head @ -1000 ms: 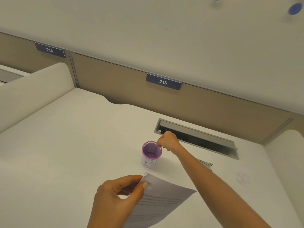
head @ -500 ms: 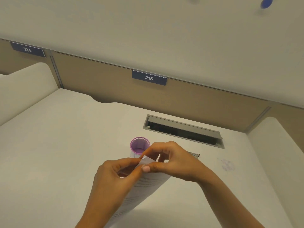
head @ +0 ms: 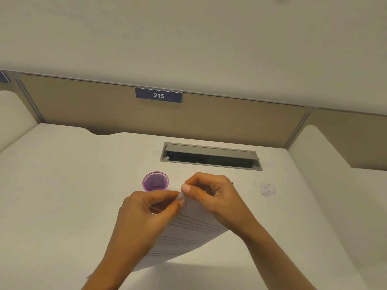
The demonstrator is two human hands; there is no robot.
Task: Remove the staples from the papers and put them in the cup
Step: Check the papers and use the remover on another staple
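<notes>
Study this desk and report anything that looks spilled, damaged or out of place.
A faint purple speckled stain marks the desk right of the right hand, apart from the cup. What it is cannot be told. The hatch lid stands ajar.

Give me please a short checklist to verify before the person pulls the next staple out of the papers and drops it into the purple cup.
1. Left hand pinches the papers at their top corner: ok.
2. Right hand pinches the same corner, thumb on top: ok.
3. Staple visible at that corner: cannot tell, the fingers cover it.
4. Purple cup stands upright on the desk, mouth open: ok.
5. Way from the corner to the cup free of other things: ok.
</notes>
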